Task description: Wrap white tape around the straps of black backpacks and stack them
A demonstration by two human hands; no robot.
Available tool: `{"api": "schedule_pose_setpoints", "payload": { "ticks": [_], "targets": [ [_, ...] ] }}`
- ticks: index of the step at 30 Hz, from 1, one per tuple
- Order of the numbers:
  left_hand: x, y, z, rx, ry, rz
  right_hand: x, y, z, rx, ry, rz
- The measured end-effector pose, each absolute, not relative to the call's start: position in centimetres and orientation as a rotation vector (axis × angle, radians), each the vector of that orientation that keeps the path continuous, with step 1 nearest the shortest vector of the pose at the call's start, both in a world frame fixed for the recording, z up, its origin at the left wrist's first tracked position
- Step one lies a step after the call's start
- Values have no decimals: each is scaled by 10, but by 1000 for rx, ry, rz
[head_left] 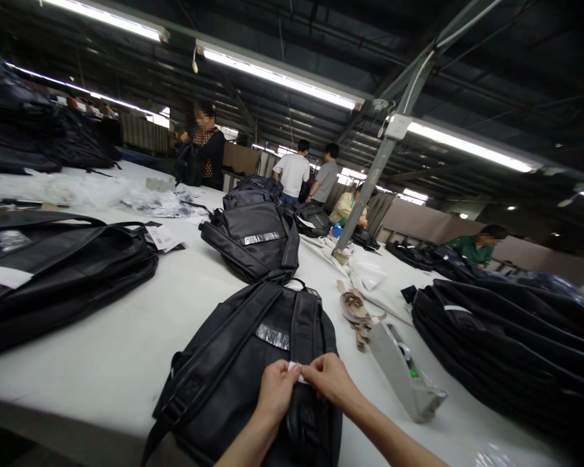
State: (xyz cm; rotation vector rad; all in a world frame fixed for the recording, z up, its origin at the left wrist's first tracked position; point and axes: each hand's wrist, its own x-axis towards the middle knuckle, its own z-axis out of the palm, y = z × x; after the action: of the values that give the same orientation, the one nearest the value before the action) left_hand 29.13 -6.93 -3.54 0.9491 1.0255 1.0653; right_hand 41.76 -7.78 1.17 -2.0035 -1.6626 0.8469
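A black backpack [243,350] lies on the white table with its shoulder straps facing up and a shiny plastic-wrapped strip [272,336] on its back panel. Over its right strap, my left hand [276,389] pinches one side of a small white piece [296,371]. The fingers of my right hand [329,379] are closed on the other side of that piece, close beside the left fingertips. Whether the white piece is stuck to the strap cannot be seen.
More black backpacks [257,237] lie beyond, with others at left [68,272] and a stack at right [496,344]. A tape dispenser [403,370] and brown strips [355,311] lie right of the backpack. A metal post [365,194] rises behind. Several people stand or work farther back.
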Motion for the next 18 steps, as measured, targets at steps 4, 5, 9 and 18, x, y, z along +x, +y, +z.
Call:
{"api": "schedule_pose_setpoints", "payload": {
  "ticks": [4,5,9,18],
  "targets": [
    [292,-71,-32,900,976,1082,424,-82,16,-1926,-1537,937],
    [291,-72,-31,893,972,1075,426,-82,17,-1908,-1498,923],
    [288,-74,-28,810,923,1073,432,-83,15,-1842,-1431,884],
    [299,-69,-42,354,668,973,416,-90,-16,-1285,-900,1201]
  ]
}}
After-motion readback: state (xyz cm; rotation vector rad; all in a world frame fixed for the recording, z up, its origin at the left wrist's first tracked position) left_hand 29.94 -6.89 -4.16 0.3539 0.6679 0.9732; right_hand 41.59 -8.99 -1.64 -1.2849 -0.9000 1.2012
